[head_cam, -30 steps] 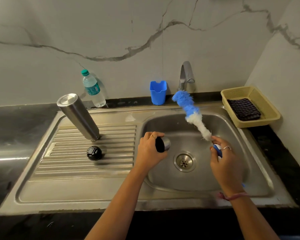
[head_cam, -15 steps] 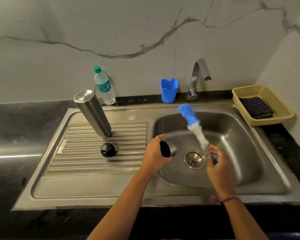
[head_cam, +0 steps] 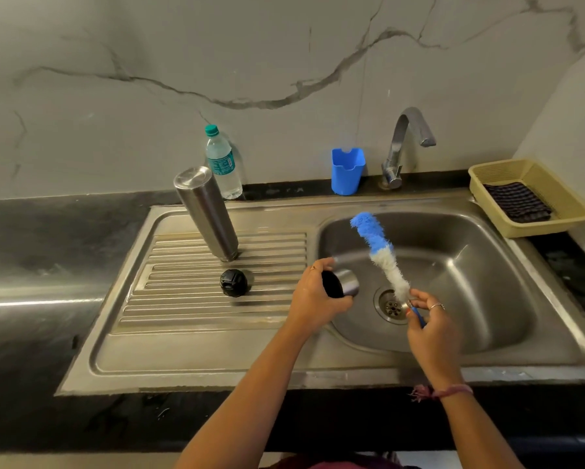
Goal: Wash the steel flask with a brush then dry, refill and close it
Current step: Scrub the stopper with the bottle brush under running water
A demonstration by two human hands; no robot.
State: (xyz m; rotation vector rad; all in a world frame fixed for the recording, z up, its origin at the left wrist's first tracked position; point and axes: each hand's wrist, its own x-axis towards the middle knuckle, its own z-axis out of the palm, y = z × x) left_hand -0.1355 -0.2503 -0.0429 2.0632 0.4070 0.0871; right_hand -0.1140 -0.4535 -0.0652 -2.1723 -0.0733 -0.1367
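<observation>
Blue cup (head_cam: 347, 170) beside tap (head_cam: 406, 147); dark cloth (head_cam: 517, 206) in yellow basket (head_cam: 570, 211).

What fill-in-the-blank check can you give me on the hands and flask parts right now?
1. The left hand grips the steel ____.
2. The right hand holds the bottle brush over the ____.
3. The steel flask stands upside down on the ____.
4. The black stopper lies ____ the flask.

Missing: cup; sink; drainboard; in front of

Brush (head_cam: 379, 252): blue tip, white lower bristles, blue handle. Flask (head_cam: 207, 211) and sink (head_cam: 196, 353): bare steel. Stopper (head_cam: 233, 283): black. Holder (head_cam: 347, 170): blue. Bottle (head_cam: 221, 164): clear, green cap. Basket (head_cam: 561, 214): pale yellow; cloth (head_cam: 517, 202): dark checked. Wall (head_cam: 182, 62): grey-veined white.
</observation>
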